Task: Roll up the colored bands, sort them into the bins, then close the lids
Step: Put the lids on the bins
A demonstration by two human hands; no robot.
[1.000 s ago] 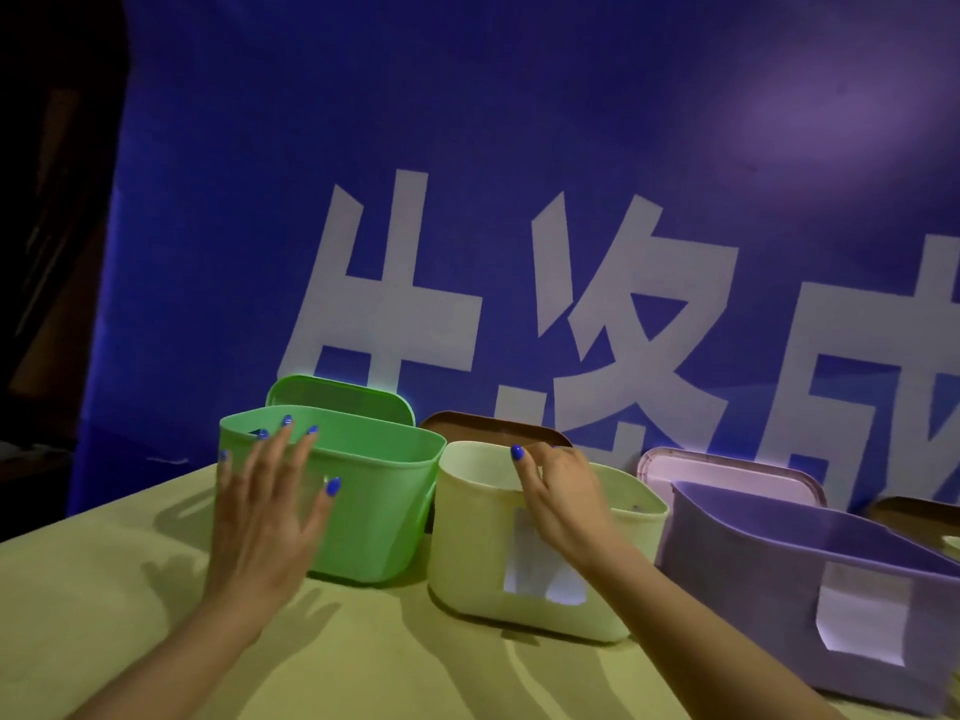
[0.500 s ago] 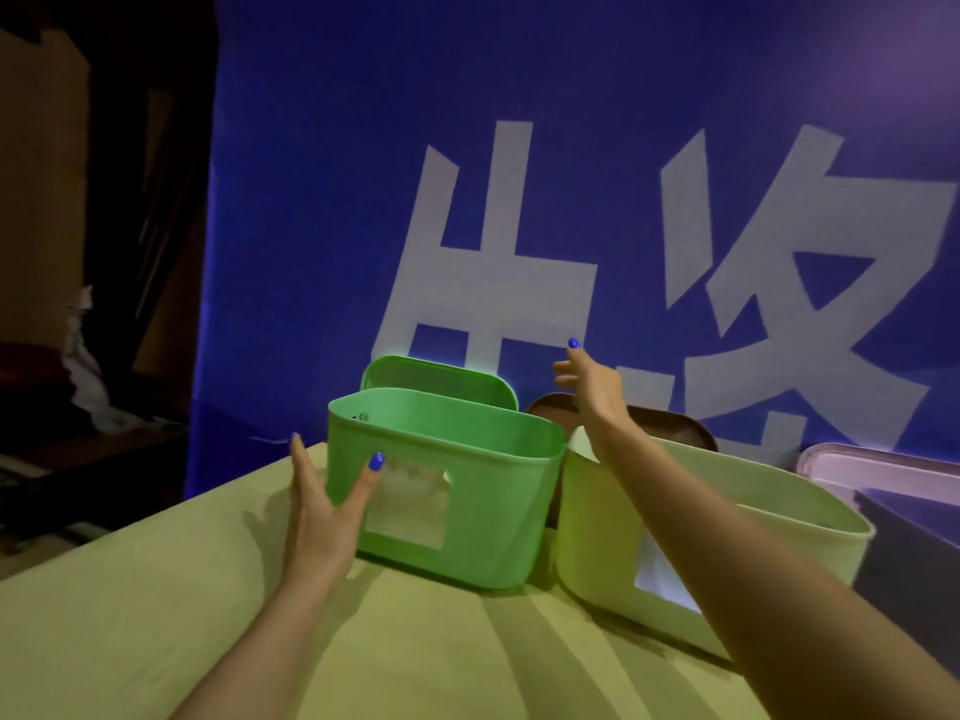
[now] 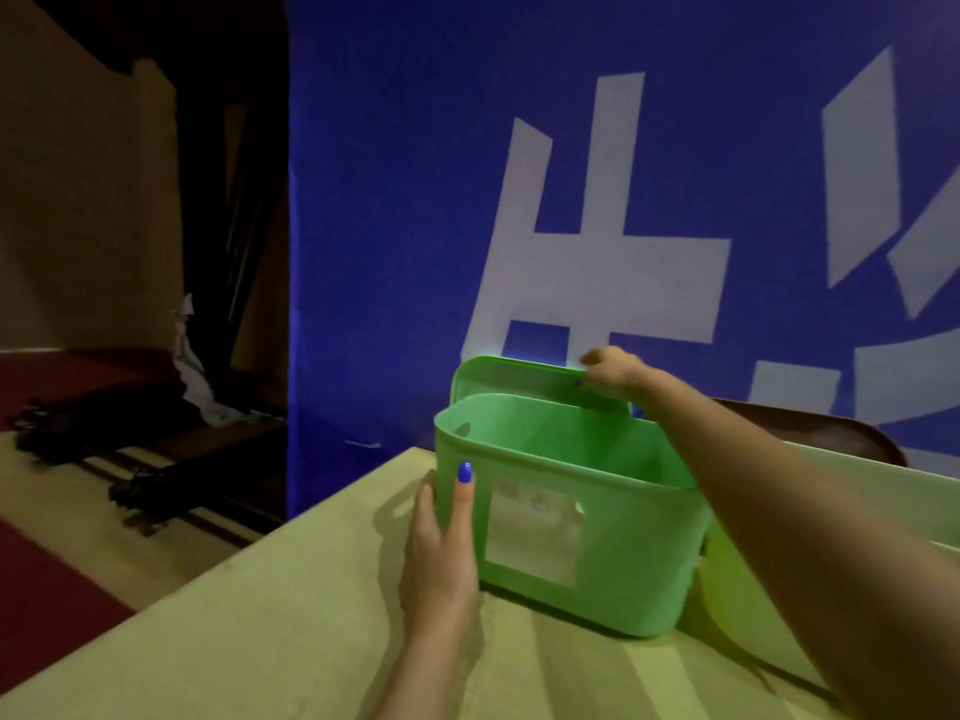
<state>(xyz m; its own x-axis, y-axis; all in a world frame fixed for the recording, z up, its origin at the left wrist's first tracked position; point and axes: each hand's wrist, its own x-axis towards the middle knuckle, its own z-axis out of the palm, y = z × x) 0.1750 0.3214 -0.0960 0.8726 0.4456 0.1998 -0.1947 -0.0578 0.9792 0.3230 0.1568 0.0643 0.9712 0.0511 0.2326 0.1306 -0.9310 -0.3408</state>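
Two risks stand out: with the right hand point(image 3: 610, 373) pinching the lid point(image 3: 519, 379) upright behind the green bin point(image 3: 571, 517), a hard swing could tip it unless the left hand point(image 3: 441, 543), pressed against its side, braces well.

Two bins, green point(image 3: 613, 553) and pale yellow-green point(image 3: 748, 605); two upright lids, green point(image 3: 498, 376) and brown point(image 3: 810, 433); two hands.
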